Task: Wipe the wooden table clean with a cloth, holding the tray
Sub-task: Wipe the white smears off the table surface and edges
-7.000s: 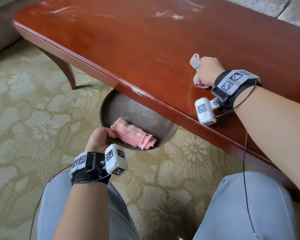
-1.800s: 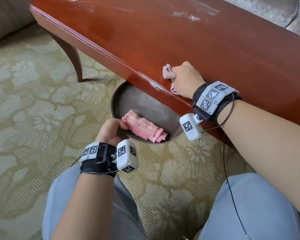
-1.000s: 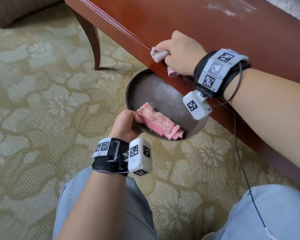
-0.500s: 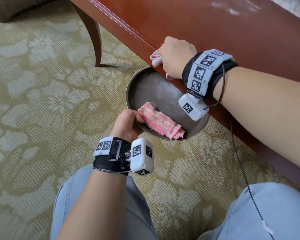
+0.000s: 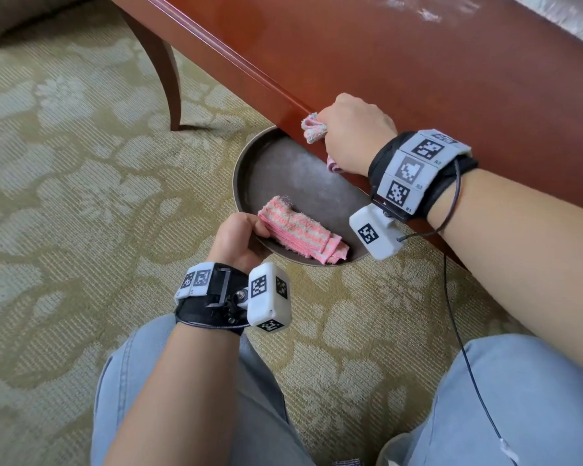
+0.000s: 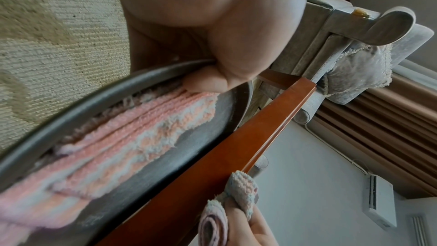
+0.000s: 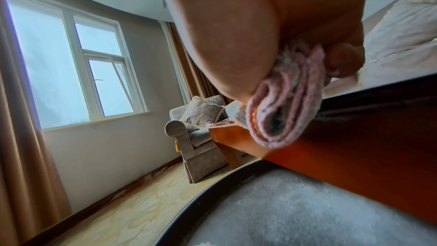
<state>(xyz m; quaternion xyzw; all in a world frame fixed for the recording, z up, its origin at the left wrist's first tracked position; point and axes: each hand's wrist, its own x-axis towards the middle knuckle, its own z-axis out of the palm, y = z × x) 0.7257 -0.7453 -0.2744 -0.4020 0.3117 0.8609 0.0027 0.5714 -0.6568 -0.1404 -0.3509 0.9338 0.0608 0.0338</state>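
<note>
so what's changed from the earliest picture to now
The right hand, gripping the wiping cloth, has dragged it from out on the tabletop back to the near edge, right above the tray. The left hand still holds the tray's rim below that edge, folded striped cloth still inside.

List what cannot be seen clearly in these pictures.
- Tray: far part hidden under the table, head view.
- Right hand: fingers hidden behind its back, head view.
- Cloth: mostly hidden inside that fist.
- Folded cloth: near end blurred, left wrist view.
- Table: far side cut off.
</note>
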